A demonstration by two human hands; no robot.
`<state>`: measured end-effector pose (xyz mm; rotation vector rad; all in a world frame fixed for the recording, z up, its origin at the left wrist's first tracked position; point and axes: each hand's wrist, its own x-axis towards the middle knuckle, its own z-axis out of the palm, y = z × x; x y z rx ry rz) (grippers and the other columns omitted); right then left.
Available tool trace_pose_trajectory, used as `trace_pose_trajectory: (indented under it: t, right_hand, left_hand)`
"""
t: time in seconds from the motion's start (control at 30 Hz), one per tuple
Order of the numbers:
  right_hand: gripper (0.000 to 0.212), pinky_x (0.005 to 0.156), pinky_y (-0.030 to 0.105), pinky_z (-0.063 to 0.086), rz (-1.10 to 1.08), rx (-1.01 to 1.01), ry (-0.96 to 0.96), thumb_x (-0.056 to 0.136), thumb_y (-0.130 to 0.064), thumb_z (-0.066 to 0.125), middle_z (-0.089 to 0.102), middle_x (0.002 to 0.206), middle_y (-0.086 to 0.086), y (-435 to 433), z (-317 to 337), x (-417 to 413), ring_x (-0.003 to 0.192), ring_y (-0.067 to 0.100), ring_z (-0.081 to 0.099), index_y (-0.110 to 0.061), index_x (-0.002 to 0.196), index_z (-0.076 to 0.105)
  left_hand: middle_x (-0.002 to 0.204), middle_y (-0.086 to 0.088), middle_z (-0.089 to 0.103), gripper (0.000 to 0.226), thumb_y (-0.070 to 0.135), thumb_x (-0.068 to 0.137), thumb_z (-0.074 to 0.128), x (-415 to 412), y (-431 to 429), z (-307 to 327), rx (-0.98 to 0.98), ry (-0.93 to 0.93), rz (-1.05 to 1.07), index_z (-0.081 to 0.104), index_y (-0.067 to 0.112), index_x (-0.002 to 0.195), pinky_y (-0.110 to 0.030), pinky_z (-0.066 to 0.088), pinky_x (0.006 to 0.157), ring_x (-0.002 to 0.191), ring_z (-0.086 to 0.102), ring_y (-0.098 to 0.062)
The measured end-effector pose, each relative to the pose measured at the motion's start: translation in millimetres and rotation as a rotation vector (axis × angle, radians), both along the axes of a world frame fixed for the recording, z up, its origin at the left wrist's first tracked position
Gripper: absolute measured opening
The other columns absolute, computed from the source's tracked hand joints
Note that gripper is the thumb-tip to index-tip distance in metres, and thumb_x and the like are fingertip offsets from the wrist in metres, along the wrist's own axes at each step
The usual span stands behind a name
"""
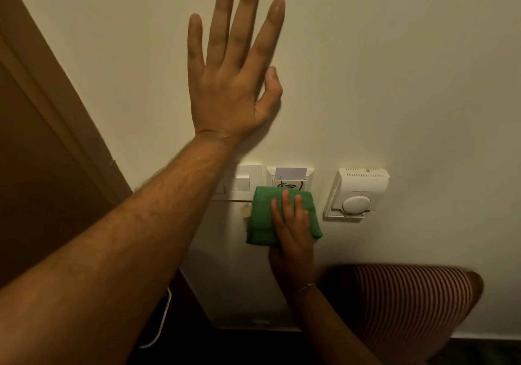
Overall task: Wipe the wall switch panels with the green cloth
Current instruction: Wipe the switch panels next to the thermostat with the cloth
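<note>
**Key card at risk under the cloth**

Against the wall, my right hand presses the green cloth flat over the card-slot panel's lower edge; my left hand rests released above. An upward stroke could dislodge the key card or toggle the rocker switch.

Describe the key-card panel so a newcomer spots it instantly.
On the cream wall right of the wooden door, three white fixtures sit in a row. The key-card panel is the middle one: a card stands in its top slot, and the green cloth covers its lower part.
</note>
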<state>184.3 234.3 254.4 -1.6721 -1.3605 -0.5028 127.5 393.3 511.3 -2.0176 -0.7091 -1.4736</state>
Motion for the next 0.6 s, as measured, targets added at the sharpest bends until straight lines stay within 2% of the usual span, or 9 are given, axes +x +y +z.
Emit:
trace_pose_trajectory:
  t: [0.07,0.17,0.3,0.4,0.53,0.6]
  right_hand:
    - [0.085,0.131,0.051,0.021,0.028,-0.004,-0.028,0.085,0.013,0.059,0.018,0.175,-0.002,5.6,1.9,-8.0,0.163,0.029,0.020,-0.015,0.161,0.034]
    - [0.087,0.128,0.054,0.028,0.055,-0.054,-0.094,0.080,0.013,0.057,0.026,0.173,0.003,2.2,1.0,-2.7,0.164,0.026,0.017,-0.013,0.161,0.036]
    - [0.103,0.133,0.050,0.015,-0.067,-0.028,-0.002,0.070,0.021,0.066,0.014,0.175,-0.002,-11.2,-1.4,20.3,0.164,0.027,0.015,-0.010,0.162,0.030]
    - [0.104,0.133,0.049,0.013,-0.063,-0.005,0.047,0.069,0.025,0.062,0.017,0.174,0.004,-8.7,1.3,17.3,0.164,0.029,0.016,-0.008,0.162,0.028]
    - [0.091,0.134,0.043,0.011,0.018,-0.019,-0.052,0.076,0.014,0.053,0.020,0.174,-0.001,10.3,9.1,-3.2,0.164,0.027,0.017,-0.012,0.161,0.036]
    - [0.086,0.134,0.039,0.006,-0.012,-0.045,-0.143,0.084,0.005,0.060,0.021,0.173,-0.002,18.3,10.0,-4.8,0.164,0.022,0.012,-0.018,0.162,0.032]
  left_hand:
    - [0.165,-0.023,0.037,0.066,0.036,0.102,0.055,-0.3,0.3,-0.6,0.007,-0.006,0.004,0.041,0.015,0.163,-0.067,0.017,0.123,0.153,0.028,-0.044]
    - [0.164,-0.023,0.037,0.065,0.036,0.103,0.054,0.5,1.0,-1.8,0.018,-0.029,0.011,0.041,0.016,0.163,-0.066,0.017,0.123,0.153,0.030,-0.043]
    - [0.163,-0.021,0.040,0.062,0.038,0.104,0.053,2.5,2.3,-3.4,0.032,-0.052,0.020,0.043,0.017,0.162,-0.066,0.020,0.123,0.152,0.033,-0.041]
    - [0.161,-0.020,0.044,0.061,0.038,0.103,0.056,3.7,3.6,-5.9,0.043,-0.068,0.016,0.048,0.017,0.159,-0.066,0.024,0.121,0.149,0.038,-0.041]
    - [0.158,-0.021,0.048,0.058,0.036,0.103,0.057,2.5,3.9,-5.6,0.059,-0.079,0.011,0.052,0.015,0.157,-0.066,0.028,0.120,0.146,0.043,-0.043]
    - [0.158,-0.022,0.048,0.057,0.036,0.103,0.057,1.4,1.4,-5.2,0.050,-0.080,0.004,0.053,0.015,0.156,-0.066,0.027,0.120,0.146,0.043,-0.043]
